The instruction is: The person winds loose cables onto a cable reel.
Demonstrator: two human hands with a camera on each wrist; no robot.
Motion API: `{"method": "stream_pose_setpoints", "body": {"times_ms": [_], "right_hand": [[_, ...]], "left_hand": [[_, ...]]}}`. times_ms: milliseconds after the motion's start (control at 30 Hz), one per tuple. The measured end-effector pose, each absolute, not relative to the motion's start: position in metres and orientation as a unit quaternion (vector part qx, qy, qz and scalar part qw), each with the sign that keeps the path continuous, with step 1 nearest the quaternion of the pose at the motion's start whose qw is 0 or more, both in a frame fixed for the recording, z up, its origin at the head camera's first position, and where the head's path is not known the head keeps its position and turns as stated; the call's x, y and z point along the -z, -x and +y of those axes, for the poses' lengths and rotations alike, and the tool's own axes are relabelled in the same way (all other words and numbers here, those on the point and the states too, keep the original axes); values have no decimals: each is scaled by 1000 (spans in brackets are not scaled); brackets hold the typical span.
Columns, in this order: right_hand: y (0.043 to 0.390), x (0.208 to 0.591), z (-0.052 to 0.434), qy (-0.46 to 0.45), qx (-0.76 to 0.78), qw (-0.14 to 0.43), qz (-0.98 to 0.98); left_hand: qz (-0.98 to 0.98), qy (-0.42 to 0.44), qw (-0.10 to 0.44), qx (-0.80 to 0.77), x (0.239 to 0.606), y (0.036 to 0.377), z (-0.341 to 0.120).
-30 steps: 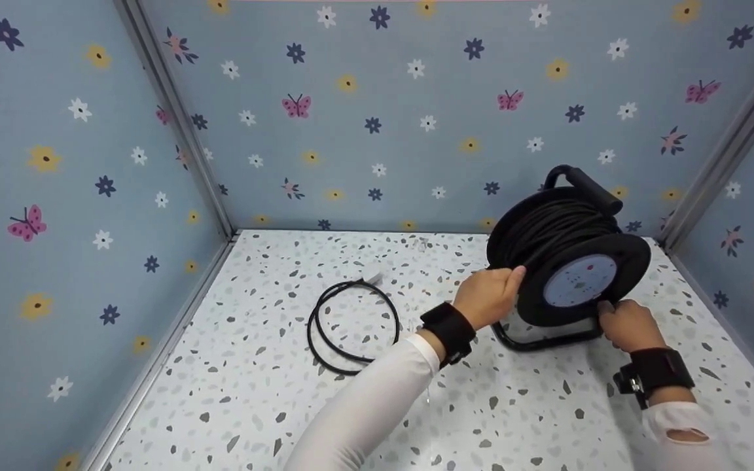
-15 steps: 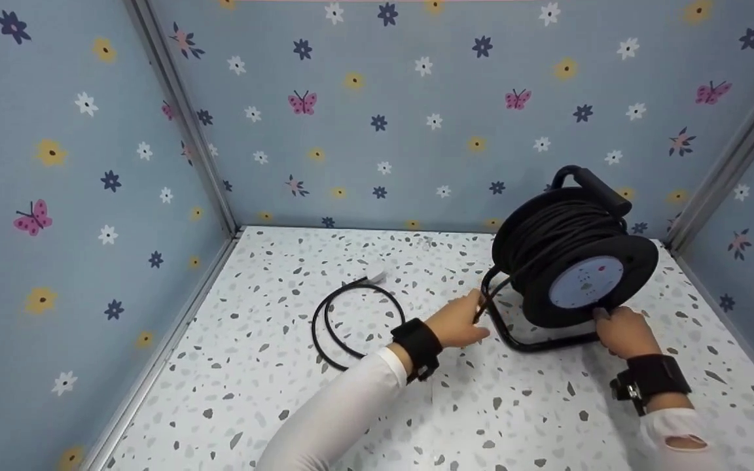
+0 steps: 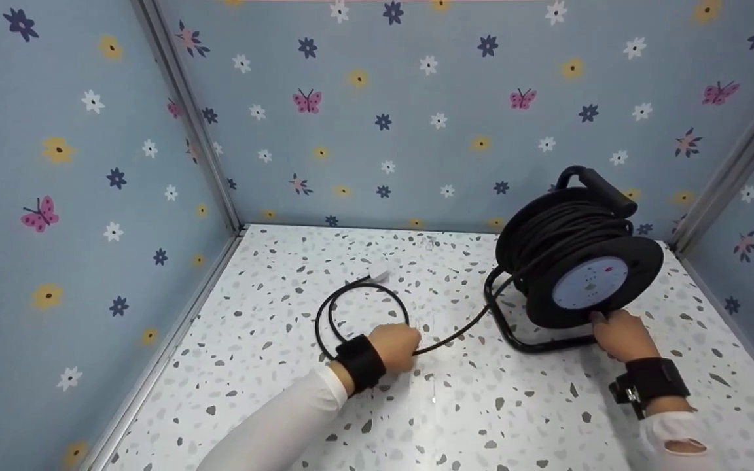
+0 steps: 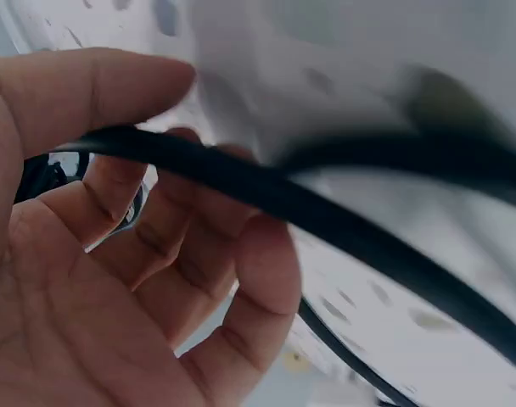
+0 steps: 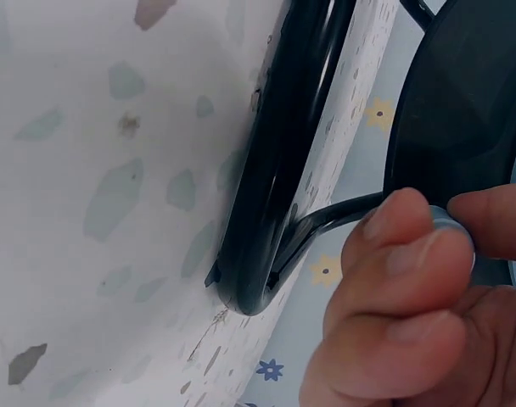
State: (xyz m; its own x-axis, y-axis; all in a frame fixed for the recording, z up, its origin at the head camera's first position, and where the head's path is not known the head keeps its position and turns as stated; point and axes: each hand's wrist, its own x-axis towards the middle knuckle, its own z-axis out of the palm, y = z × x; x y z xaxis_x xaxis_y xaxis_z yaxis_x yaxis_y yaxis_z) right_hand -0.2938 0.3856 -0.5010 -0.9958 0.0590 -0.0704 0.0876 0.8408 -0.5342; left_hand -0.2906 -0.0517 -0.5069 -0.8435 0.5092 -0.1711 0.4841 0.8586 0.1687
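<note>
A black cable reel [image 3: 576,252] with a pale blue round face stands on its black tube stand [image 3: 514,330] at the right of the speckled floor. My left hand [image 3: 395,347] grips the black cable [image 3: 455,333] that runs off the reel; in the left wrist view the cable [image 4: 343,225] crosses my curled fingers [image 4: 241,280]. More cable lies in a loop [image 3: 360,314] behind that hand. My right hand [image 3: 619,332] pinches a small round knob [image 5: 451,233] at the lower rim of the reel [image 5: 470,110], above the stand [image 5: 275,195].
Blue flowered walls [image 3: 416,111] close the floor [image 3: 482,412] on the left, back and right. A metal corner post [image 3: 187,118] stands at the back left. The cable's pale plug end [image 3: 377,275] lies near the loop.
My left hand has moved from the reel down and left across the floor, drawing cable out with it. The right hand has stayed at the reel's lower rim.
</note>
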Motion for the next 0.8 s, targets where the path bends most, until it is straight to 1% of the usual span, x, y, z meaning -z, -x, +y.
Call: {"method": "stream_pose_setpoints", "body": {"times_ms": [167, 233, 500, 633, 800], "right_hand": [[294, 504, 385, -31, 286, 30, 957], [294, 505, 385, -32, 289, 28, 957], [294, 506, 383, -41, 288, 23, 956], [293, 507, 380, -46, 283, 15, 958], [290, 508, 372, -44, 264, 6, 964]], "left_hand": [[966, -230, 72, -97, 497, 297, -96], [967, -218, 47, -124, 489, 303, -117], [935, -134, -91, -315, 454, 340, -203], [900, -110, -144, -396, 437, 351, -225], [883, -116, -171, -420, 432, 352, -231]]}}
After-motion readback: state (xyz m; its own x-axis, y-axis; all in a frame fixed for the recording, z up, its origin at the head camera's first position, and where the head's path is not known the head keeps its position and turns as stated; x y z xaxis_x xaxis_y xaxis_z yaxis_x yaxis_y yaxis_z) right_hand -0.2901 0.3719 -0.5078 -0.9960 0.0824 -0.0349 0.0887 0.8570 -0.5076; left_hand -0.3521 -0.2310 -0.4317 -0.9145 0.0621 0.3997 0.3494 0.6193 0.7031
